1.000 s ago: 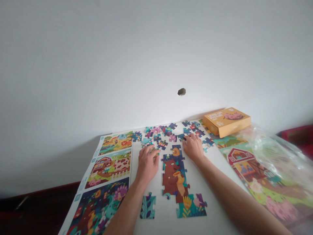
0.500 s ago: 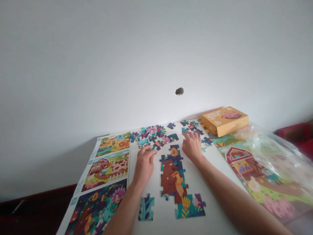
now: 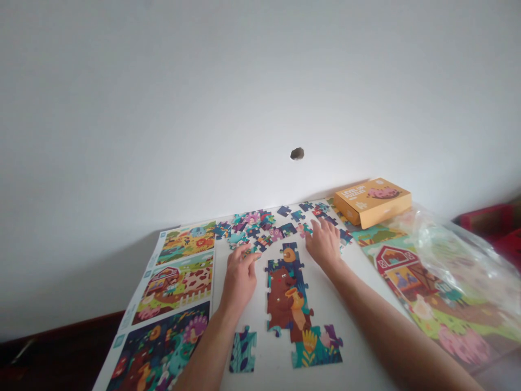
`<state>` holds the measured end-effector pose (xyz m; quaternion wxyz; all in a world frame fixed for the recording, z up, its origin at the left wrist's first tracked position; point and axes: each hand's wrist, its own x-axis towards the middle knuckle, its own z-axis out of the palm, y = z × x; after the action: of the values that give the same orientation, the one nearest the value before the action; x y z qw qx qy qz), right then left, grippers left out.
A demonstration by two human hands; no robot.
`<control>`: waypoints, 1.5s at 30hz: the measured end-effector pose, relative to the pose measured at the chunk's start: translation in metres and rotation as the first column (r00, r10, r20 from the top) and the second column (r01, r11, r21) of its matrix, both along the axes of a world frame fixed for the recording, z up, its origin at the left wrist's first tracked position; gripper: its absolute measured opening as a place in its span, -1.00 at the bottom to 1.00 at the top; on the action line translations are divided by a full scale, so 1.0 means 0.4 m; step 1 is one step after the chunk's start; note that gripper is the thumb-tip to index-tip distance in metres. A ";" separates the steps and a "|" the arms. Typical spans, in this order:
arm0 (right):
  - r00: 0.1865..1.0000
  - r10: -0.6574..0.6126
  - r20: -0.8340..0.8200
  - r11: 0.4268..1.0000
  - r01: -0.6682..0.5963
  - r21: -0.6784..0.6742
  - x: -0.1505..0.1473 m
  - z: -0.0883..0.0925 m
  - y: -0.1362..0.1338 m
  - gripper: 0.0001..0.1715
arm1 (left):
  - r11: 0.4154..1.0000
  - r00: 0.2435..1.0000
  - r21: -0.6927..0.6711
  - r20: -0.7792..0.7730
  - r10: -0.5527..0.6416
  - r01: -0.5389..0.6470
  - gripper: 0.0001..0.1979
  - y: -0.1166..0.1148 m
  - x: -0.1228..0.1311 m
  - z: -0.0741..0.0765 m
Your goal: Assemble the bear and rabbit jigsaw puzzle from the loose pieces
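Observation:
On the white table (image 3: 280, 374) lies a partly joined bear puzzle (image 3: 288, 296) with a flower section at its lower end. My left hand (image 3: 239, 276) rests just left of it, fingers curled onto a small loose piece at the fingertips. My right hand (image 3: 324, 242) lies flat, fingers spread, on the loose puzzle pieces (image 3: 264, 225) scattered beyond the bear. A separate leafy piece (image 3: 242, 351) sits near my left forearm.
A printed sheet of reference pictures (image 3: 175, 277) covers the table's left side. An orange puzzle box (image 3: 372, 201) stands at the back right. A finished barn puzzle under clear plastic (image 3: 427, 277) fills the right. A white wall with a small dark mark (image 3: 297, 154) rises behind.
My right hand has moved slightly right and forward over the loose pieces, which have shifted about. My left hand has drawn a piece nearer the bear puzzle. The view has drifted a little.

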<state>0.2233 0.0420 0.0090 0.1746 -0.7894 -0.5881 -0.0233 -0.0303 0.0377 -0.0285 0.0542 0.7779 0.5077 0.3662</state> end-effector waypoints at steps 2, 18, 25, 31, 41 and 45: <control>0.992 -0.127 0.024 0.991 0.128 -0.040 0.015 0.000 -0.001 -0.48 | 1.000 1.000 -0.002 -0.007 -0.003 0.003 -0.65 -0.001 0.002 0.000; 0.997 -0.080 0.021 0.990 0.082 -0.116 0.101 0.051 -0.016 -0.58 | 1.000 0.999 -0.007 -0.026 -0.019 0.019 -0.63 0.001 0.004 0.006; 0.994 -0.109 0.000 0.926 0.102 -0.363 0.248 0.054 -0.036 -0.61 | 0.999 0.997 -0.003 -0.068 -0.048 0.048 -0.63 -0.001 0.005 0.013; 0.992 -0.066 -0.112 0.958 0.031 -0.286 0.222 0.042 -0.009 -0.58 | 0.962 0.957 0.002 -0.105 -0.271 0.273 -0.60 -0.029 0.014 0.062; 0.988 0.059 -0.142 0.961 -0.095 -0.259 0.230 0.063 -0.020 -0.57 | 0.854 0.831 -0.206 -0.209 -0.516 0.478 -0.68 -0.069 0.031 0.107; 0.988 0.062 -0.141 0.950 -0.101 -0.295 0.220 0.061 -0.014 -0.73 | 0.852 0.829 -0.212 -0.212 -0.518 0.479 -0.69 -0.069 0.031 0.109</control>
<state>0.3112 0.0364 0.0335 0.0911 -0.7816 -0.6042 0.1251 -0.0180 0.0101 0.0152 0.1388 0.9185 0.3152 0.1943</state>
